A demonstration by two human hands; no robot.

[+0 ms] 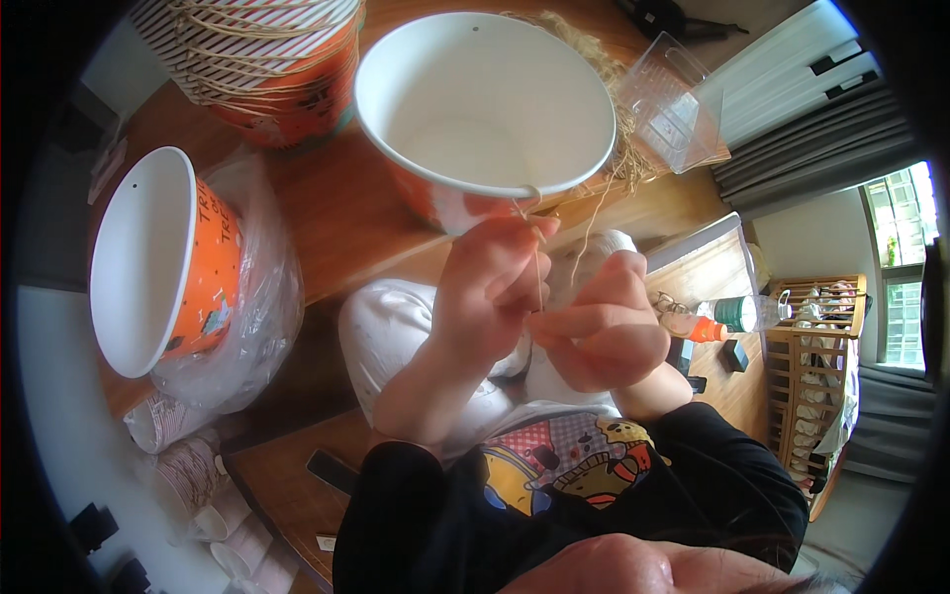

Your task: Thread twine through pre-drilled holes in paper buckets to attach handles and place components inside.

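A large paper bucket [435, 119], white inside and orange outside, stands on the table in front of me. Thin tan twine [541, 272] loops over the near rim and hangs down from it. Just below that rim, my left hand [490, 287] pinches the twine, its thumb and forefinger close to the bucket wall. My right hand [606, 332] is closed on the twine a little lower and to the right, fingertips pressed together. Another strand curves up from the right hand toward a loose bundle of twine [625, 148] beside the bucket.
Nested buckets [297, 109] with twine handles stand at the far left. A single orange bucket [213, 267] lies tilted on a clear plastic bag [257, 307]. A clear plastic bin [673, 104] sits at the table's right end. Beyond my right arm are a bottle [737, 313] and a wooden crib [811, 366].
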